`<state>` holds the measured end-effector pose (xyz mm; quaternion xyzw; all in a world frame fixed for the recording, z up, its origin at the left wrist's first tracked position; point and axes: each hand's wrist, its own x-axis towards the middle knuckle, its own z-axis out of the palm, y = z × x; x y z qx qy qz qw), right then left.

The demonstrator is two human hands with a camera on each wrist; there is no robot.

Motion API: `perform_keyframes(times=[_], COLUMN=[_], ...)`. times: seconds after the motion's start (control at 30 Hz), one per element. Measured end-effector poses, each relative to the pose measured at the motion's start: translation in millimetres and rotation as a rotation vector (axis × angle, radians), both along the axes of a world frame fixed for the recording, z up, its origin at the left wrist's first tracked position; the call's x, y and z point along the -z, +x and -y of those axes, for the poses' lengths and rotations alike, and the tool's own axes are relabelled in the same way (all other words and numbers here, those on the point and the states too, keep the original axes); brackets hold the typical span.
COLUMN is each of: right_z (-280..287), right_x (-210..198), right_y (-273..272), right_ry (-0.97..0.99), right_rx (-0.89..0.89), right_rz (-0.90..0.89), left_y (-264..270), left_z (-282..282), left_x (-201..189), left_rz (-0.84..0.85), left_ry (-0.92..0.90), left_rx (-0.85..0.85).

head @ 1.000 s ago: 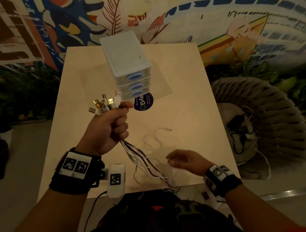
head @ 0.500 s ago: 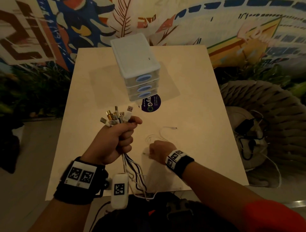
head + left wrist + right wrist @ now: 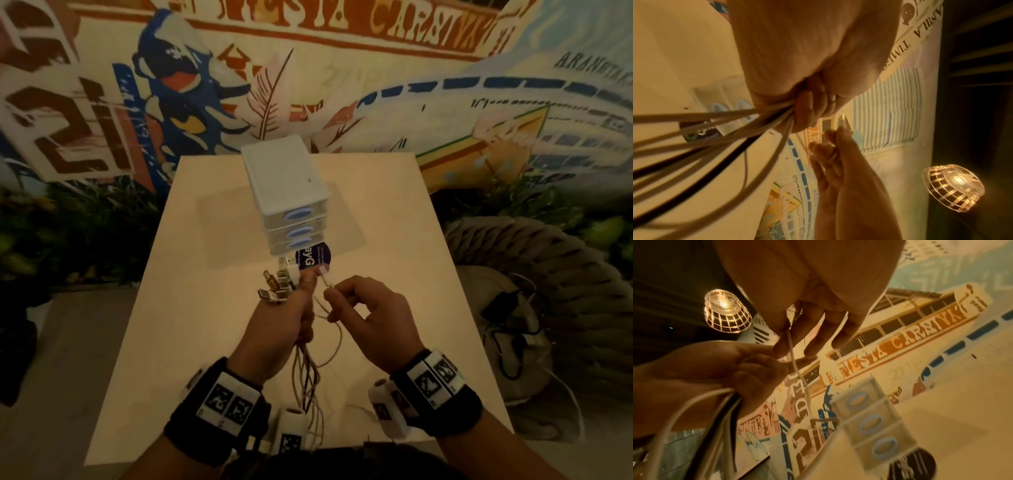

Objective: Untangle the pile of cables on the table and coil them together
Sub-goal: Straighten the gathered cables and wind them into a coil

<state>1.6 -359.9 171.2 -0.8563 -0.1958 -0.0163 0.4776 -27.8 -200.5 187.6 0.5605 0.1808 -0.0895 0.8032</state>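
My left hand (image 3: 291, 322) is raised over the table (image 3: 205, 308) and grips a bundle of cables (image 3: 306, 373). Their plugs (image 3: 277, 284) stick up out of the fist, and the strands hang down toward the table's near edge. In the left wrist view the white and black cables (image 3: 715, 129) fan out from the curled fingers. My right hand (image 3: 346, 301) is just beside the left and pinches a thin white cable (image 3: 327, 282) near its plug end, next to the left thumb. In the right wrist view this thin cable (image 3: 795, 366) hangs down from the pinching fingers.
A white three-drawer box (image 3: 291, 202) stands mid-table just beyond the hands, with a round dark sticker (image 3: 313, 258) at its foot. A woven chair (image 3: 534, 301) with black chargers and cords on it stands right of the table. A painted wall is behind.
My right hand has picked the thin white cable off the table and lifted its end up to the left fist. The left hand stayed raised, still holding the bundle.
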Motion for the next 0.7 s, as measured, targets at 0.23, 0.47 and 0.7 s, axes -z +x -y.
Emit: perform_keyframes(times=[0.23, 0.47, 0.7], right_z=[10.7, 13.3, 54.0], right_x=[-25.9, -28.8, 13.2], right_y=[6.4, 5.6, -1.0], right_ry=[-0.081, -0.07, -0.246], right_rx=[0.012, -0.046, -0.207], right_rz=[0.193, 0.207, -0.029], left_y=[5.2, 6.5, 17.2], left_z=[21.8, 21.7, 3.6], left_x=[-28.0, -37.9, -59.5], left_rz=[0.122, 0.226, 0.281], left_ry=[-0.087, 0.09, 0.025], left_rx=[0.019, -0.025, -0.139])
